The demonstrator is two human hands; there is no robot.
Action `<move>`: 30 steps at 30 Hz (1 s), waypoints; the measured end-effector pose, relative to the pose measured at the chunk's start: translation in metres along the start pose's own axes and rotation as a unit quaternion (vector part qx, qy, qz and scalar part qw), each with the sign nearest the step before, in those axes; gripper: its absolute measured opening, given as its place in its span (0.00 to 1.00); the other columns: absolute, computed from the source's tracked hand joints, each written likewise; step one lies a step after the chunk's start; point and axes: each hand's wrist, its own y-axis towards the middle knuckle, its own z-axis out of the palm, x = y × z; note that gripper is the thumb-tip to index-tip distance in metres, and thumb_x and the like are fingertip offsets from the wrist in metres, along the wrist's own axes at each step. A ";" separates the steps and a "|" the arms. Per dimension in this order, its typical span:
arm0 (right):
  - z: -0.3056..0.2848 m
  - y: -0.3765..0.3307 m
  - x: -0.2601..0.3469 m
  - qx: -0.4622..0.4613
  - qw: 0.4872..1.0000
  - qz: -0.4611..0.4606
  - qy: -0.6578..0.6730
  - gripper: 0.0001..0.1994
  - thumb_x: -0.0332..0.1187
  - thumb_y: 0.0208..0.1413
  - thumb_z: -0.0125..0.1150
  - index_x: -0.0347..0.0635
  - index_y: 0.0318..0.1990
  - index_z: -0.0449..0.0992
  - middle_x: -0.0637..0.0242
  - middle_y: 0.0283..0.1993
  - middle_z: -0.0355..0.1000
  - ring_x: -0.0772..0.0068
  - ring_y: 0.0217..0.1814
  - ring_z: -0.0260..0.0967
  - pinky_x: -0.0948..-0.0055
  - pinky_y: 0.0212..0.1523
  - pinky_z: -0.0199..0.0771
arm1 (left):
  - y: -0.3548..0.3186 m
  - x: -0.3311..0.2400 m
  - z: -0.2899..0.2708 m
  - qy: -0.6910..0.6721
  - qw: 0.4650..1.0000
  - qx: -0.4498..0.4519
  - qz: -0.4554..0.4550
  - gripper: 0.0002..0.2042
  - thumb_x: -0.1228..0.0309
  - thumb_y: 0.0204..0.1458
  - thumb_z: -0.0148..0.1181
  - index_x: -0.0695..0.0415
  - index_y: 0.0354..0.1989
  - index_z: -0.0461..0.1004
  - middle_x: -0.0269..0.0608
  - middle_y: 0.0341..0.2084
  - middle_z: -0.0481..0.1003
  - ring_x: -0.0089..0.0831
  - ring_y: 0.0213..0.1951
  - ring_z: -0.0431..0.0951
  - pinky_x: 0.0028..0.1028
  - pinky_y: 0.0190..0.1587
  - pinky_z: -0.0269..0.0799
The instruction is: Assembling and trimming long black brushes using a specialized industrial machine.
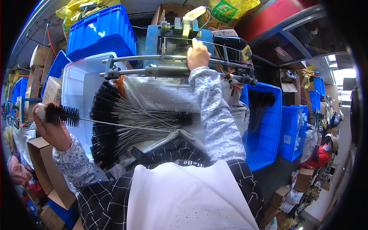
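Observation:
My left hand point(51, 128), out at the left, is closed around the white-tipped end of a bottle brush point(68, 115) with black bristles. The brush's twisted wire stem stretches right, over a fanned bundle of similar brushes point(105, 128) across my lap. The bundle's bristles lie to the left, its thin metal stems and looped ends to the right. My right hand point(198, 55) reaches forward over the bars of a small bench machine point(172, 71). Its fingers are bent together at a thin wire point(220, 46) that crosses the machine; the exact grip is partly hidden.
Left of the machine stand a white tub point(78, 78) and a blue crate point(101, 32). At my right, a blue bin point(264, 142) holds more black brushes point(262, 99). An open cardboard box point(48, 168) is at lower left. A person in red point(318, 155) sits far right.

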 end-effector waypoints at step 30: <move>-0.178 -0.012 -0.107 0.456 0.859 0.046 0.229 0.18 0.30 0.47 0.53 0.38 0.48 0.66 0.58 0.39 0.69 0.69 0.40 0.66 0.75 0.44 0.64 | -0.022 0.007 0.066 0.000 0.948 0.284 -0.141 0.08 0.65 0.55 0.44 0.56 0.36 0.63 0.28 0.27 0.68 0.10 0.26 0.64 0.12 0.30 0.62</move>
